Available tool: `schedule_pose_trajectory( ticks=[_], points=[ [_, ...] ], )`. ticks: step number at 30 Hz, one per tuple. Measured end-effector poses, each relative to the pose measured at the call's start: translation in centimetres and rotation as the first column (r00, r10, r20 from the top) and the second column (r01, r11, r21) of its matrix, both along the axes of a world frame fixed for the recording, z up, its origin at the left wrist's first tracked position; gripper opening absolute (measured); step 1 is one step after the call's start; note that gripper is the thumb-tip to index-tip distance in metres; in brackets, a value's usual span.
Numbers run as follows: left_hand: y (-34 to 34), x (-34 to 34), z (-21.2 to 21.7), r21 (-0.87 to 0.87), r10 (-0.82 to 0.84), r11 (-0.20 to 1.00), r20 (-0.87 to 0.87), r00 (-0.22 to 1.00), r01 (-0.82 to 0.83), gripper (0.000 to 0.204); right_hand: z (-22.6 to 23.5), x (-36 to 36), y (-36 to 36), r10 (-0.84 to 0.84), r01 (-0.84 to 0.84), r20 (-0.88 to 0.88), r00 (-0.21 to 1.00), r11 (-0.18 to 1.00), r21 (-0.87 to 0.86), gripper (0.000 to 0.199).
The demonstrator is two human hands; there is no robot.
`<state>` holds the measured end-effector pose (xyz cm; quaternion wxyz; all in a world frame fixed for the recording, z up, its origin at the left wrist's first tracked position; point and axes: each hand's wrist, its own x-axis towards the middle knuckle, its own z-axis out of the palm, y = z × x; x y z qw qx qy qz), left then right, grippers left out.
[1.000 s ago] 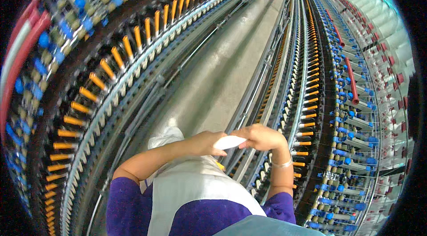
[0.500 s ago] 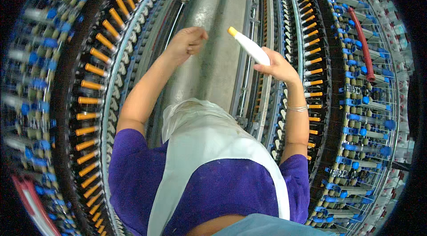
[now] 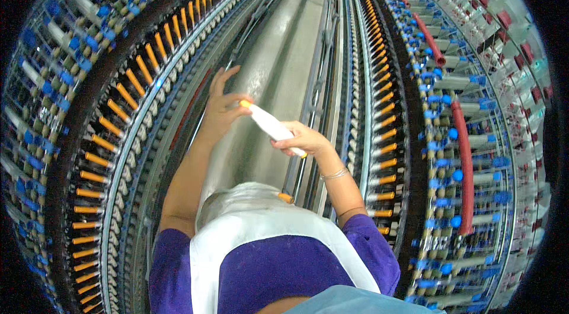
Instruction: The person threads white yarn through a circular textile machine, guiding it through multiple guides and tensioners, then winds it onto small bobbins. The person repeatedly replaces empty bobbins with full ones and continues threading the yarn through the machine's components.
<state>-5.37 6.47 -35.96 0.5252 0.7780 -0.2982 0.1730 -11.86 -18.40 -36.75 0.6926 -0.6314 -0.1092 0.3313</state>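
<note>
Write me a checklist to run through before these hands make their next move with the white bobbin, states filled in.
1. Right hand gripping the white bobbin: ok, fingers around the end nearer the body.
2. Left hand at the bobbin's far orange tip: ok, thumb and forefinger are right at it.
3. Left-hand pinch secure: cannot tell, too small to judge.
4. Bobbin away from the machines: ok, held over the aisle floor, between the left row of orange tubes and the right row.
5. Orange-ended piece at the white apron fully tucked away: not ok, its end shows.
</note>
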Motion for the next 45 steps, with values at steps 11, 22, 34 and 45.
schedule_pose_trajectory(
  ticks=[11,22,34,45],
  points=[
    [2.0,12.1,-5.9,-0.799,-0.002,0.485,-0.407,0.913,-0.355,0.019,-3.6,17.7,-3.8,0.316,-0.299,0.058,0.947,0.934,-0.195,0.029],
    [2.2,18.0,-13.8,-0.492,-0.102,0.803,-0.668,0.737,-0.335,0.012,-5.0,29.8,2.7,-0.054,0.128,-0.167,0.985,0.869,0.478,0.046],
    [10.9,15.8,-30.6,0.273,0.636,0.687,-0.674,0.376,-0.673,0.027,-13.1,42.0,6.1,-0.066,0.368,-0.485,0.872,0.74,0.562,0.03],
    [4.8,18.2,-14.6,0.332,0.611,0.669,-0.755,0.238,-0.664,0.033,-10.7,54.6,8.3,0.718,-0.69,-0.044,0.695,0.683,0.238,0.02]
  ],
)
